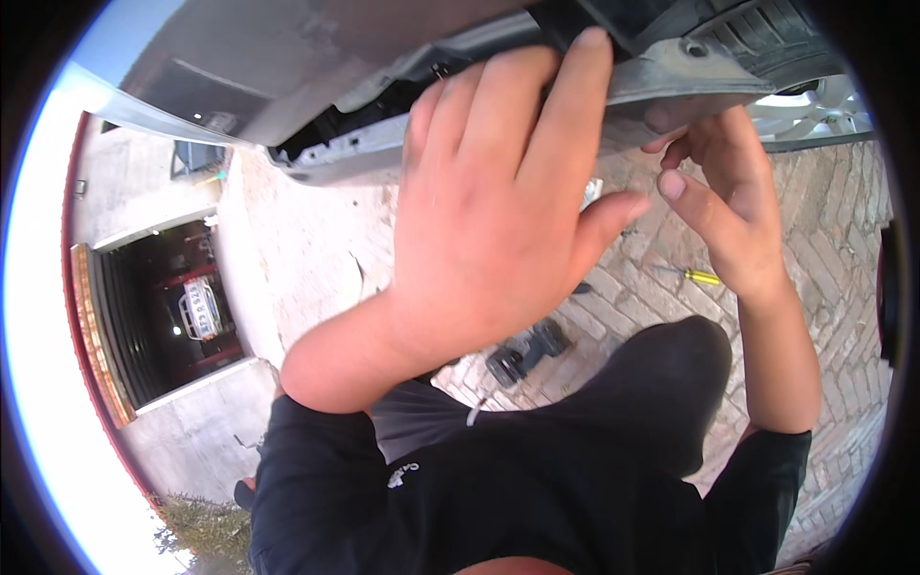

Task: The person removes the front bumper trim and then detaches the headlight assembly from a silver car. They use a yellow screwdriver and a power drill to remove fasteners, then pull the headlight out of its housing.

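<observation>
The left hand [489,196] is placed palm down across a grey panel [680,77] of a car [278,67]. Its fingers are extended and slightly parted; its thumb is spread well away from them. The contact beneath the palm and fingertips is concealed, so it cannot be told how firmly the panel is pressed.

The right hand [733,201] is held near the lower edge of the panel, to the right of the left hand. Its fingers are curled and its thumb is held apart from them. Whether the panel is touched by its fingertips cannot be told.

The panel is located at the top of the view, above the person's lap. A dark opening [369,107] is exposed along its upper side, left of the left hand. A wheel [819,113] is positioned to the right of the panel.

Below the hands, the ground is covered with brick paving [829,249]. A yellow-handled screwdriver [700,276] is laid on it, beside the right wrist. A black power tool [527,353] is set below the left hand, near the trousers [671,374]. At far left, a vehicle [199,309] is seen within a dark doorway [149,331]; a shrub [206,527] is situated below it.
</observation>
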Demonstrator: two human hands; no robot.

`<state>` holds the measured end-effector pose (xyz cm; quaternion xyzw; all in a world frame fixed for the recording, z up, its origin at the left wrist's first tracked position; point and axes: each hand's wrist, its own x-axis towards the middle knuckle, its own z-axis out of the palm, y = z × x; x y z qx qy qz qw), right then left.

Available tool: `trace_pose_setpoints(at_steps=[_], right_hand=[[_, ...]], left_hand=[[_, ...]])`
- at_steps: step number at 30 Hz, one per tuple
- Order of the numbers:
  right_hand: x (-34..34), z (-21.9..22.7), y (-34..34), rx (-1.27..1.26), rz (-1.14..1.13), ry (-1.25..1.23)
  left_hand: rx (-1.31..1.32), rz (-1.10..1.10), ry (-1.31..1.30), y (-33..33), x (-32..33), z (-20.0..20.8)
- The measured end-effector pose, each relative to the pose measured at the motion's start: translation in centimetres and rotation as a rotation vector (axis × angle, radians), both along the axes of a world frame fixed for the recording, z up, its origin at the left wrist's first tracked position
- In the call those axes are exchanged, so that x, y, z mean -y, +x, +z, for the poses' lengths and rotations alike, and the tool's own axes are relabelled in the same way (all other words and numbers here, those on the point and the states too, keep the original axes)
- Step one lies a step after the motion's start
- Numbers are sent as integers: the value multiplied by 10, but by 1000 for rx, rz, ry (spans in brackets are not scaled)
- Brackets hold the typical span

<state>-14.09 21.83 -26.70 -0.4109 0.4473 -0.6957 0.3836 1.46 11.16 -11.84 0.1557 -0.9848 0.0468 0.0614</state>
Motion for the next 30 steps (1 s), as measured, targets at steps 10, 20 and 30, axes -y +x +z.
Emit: trace_pose_setpoints(at_steps=[10, 20, 30], right_hand=[[-1, -11, 16, -7, -194, 208], [-91, -100, 84, -252, -232, 969], [-163, -165, 250, -254, -135, 1411]], left_hand=[[-402, -358, 274, 149, 52, -43], [656, 8, 936, 213, 96, -242], [971, -106, 962, 258, 140, -311]])
